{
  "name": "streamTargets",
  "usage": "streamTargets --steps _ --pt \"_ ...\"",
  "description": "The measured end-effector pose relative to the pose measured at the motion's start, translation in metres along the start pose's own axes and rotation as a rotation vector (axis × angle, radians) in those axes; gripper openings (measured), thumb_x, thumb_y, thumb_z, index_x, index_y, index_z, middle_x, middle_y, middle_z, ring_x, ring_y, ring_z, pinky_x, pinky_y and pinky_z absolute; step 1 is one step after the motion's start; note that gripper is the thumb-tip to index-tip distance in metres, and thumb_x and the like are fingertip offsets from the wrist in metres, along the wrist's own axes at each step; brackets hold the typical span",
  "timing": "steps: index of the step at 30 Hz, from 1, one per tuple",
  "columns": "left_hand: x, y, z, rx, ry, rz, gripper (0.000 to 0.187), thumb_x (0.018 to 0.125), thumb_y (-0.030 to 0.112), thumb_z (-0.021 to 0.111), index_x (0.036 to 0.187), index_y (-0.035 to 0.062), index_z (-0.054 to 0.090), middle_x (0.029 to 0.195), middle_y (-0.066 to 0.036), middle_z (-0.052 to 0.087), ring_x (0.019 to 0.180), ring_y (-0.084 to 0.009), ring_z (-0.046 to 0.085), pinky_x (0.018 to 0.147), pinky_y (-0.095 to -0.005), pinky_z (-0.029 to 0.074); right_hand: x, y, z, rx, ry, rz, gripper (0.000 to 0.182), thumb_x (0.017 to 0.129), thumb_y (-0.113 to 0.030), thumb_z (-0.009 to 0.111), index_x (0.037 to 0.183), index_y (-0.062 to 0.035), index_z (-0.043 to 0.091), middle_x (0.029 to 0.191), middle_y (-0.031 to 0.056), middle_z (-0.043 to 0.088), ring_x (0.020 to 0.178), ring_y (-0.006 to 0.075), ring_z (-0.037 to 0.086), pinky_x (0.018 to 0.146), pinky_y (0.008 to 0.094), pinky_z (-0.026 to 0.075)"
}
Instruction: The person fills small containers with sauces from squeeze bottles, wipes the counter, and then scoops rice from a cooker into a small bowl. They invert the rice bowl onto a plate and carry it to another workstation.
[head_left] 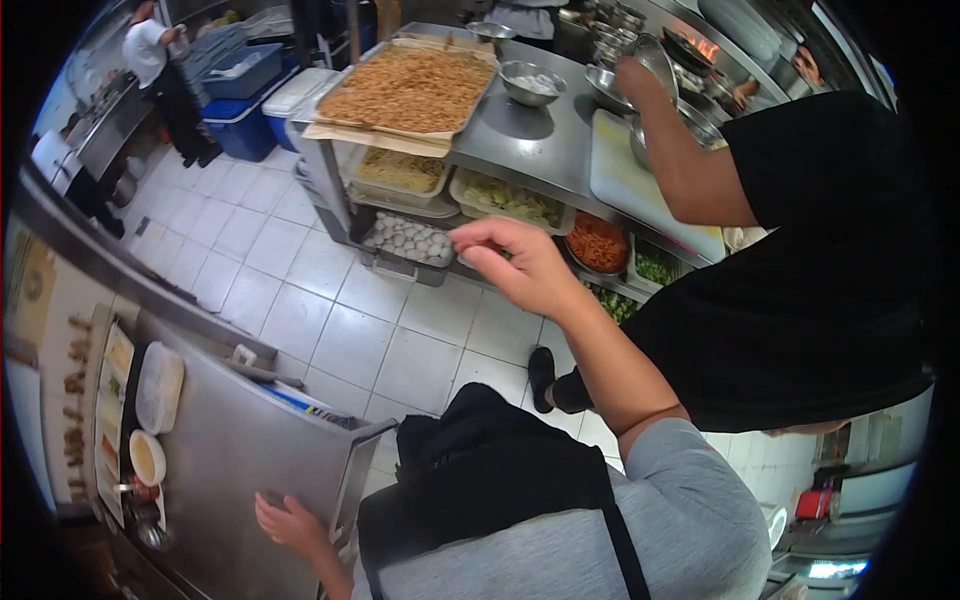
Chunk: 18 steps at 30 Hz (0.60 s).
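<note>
My right hand [515,262] is raised in mid-air in front of the steel prep table [540,140], fingers bent, with a gap between them and the thumb. Nothing shows in its grasp. In this view its fingertips overlap the edge of a metal bin of small white egg-like rounds [408,238] on the lower level. Lower left, my left hand [288,522] has its fingers apart and empty, over the near side of a steel counter [255,430]. On that counter's far side are a lidded plastic container [160,388] and a white bowl of yellowish food [147,458].
A co-worker in black [800,290] stands close on my right, one hand at metal bowls by a white cutting board [640,175]. A big tray of browned food [410,90] tops the table. Shredded carrot [597,245] sits below. Flames [705,50] rise behind. White tiles [350,340] cover the floor.
</note>
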<state>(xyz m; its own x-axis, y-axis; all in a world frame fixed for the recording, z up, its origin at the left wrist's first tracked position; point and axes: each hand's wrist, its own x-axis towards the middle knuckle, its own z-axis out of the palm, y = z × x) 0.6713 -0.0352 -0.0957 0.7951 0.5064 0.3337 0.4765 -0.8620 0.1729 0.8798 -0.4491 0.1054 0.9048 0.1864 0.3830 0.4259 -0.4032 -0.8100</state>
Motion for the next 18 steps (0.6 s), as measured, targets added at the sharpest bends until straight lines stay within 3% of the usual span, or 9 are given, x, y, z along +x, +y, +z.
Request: streamTargets --steps 2,4,7,10,12,13,15,18 --pt "0.002 0.013 -0.008 0.052 0.001 0.017 0.048 0.083 0.028 0.044 0.124 0.0062 0.036 0.120 -0.016 0.041 0.112 -0.0336 0.038 0.090 -0.0451 0.031 0.022 0.007 0.000 -0.007 0.018 -0.100 0.020 0.079 -0.012 0.055 0.096 -0.0033 0.059 0.088 0.0091 0.061 0.076 0.0147 0.058 0.068 0.0252 0.046" --pt "0.005 0.012 -0.009 0.066 0.013 0.036 0.047 0.084 0.030 0.044 0.123 0.0059 0.038 0.119 -0.017 0.042 0.109 -0.0343 0.040 0.089 -0.0444 0.032 0.045 0.013 -0.001 0.024 -0.002 -0.059 0.018 0.081 -0.010 0.054 0.096 -0.0018 0.059 0.088 0.0066 0.060 0.077 0.0117 0.056 0.069 0.0242 0.045" --pt "0.003 -0.044 0.036 0.179 0.124 0.144 0.050 0.085 0.040 0.041 0.125 0.0101 0.039 0.118 -0.013 0.044 0.107 -0.0311 0.043 0.089 -0.0428 0.035 0.080 0.021 -0.003 0.055 -0.023 -0.025 0.018 0.081 -0.009 0.053 0.096 -0.0012 0.059 0.086 0.0053 0.059 0.077 0.0102 0.055 0.069 0.0235 0.044" --pt "0.000 -0.038 0.037 0.280 0.074 0.022 0.050 0.086 0.043 0.041 0.125 0.0123 0.039 0.119 -0.013 0.044 0.107 -0.0313 0.043 0.090 -0.0421 0.035 0.123 0.029 -0.012 0.025 0.025 -0.085 0.019 0.080 -0.010 0.054 0.097 -0.0012 0.059 0.087 0.0069 0.060 0.077 0.0120 0.056 0.069 0.0238 0.044" --pt "0.006 0.010 0.003 0.240 -0.090 -0.140 0.058 0.076 0.039 0.056 0.126 0.0170 0.037 0.125 -0.009 0.039 0.115 -0.0253 0.036 0.093 -0.0435 0.030 0.157 0.032 -0.022 -0.014 0.075 -0.155 0.020 0.079 -0.012 0.055 0.096 -0.0015 0.059 0.089 0.0098 0.061 0.078 0.0163 0.059 0.069 0.0257 0.046" --pt "0.012 0.031 -0.016 0.214 -0.168 -0.233 0.065 0.071 0.037 0.064 0.127 0.0194 0.036 0.128 -0.007 0.037 0.119 -0.0223 0.033 0.095 -0.0441 0.027 0.174 0.032 -0.028 0.011 0.098 -0.119 0.021 0.080 -0.013 0.055 0.097 -0.0015 0.059 0.087 0.0067 0.061 0.078 0.0133 0.057 0.070 0.0243 0.045" --pt "0.024 0.045 -0.035 0.241 -0.271 -0.292 0.063 0.072 0.035 0.063 0.126 0.0178 0.037 0.128 -0.006 0.037 0.119 -0.0230 0.034 0.094 -0.0443 0.028 0.207 0.029 -0.046 0.033 0.107 -0.041 0.024 0.083 -0.010 0.053 0.106 -0.0035 0.056 0.092 0.0021 0.058 0.084 0.0094 0.052 0.076 0.0227 0.041" --pt "0.028 0.051 -0.034 0.261 -0.324 -0.324 0.059 0.074 0.033 0.062 0.125 0.0159 0.038 0.127 -0.006 0.039 0.118 -0.0239 0.034 0.094 -0.0440 0.028 0.265 0.027 -0.078 -0.033 0.181 -0.153 0.031 0.086 -0.017 0.050 0.114 -0.0042 0.050 0.098 0.0021 0.055 0.090 0.0095 0.049 0.080 0.0229 0.039"
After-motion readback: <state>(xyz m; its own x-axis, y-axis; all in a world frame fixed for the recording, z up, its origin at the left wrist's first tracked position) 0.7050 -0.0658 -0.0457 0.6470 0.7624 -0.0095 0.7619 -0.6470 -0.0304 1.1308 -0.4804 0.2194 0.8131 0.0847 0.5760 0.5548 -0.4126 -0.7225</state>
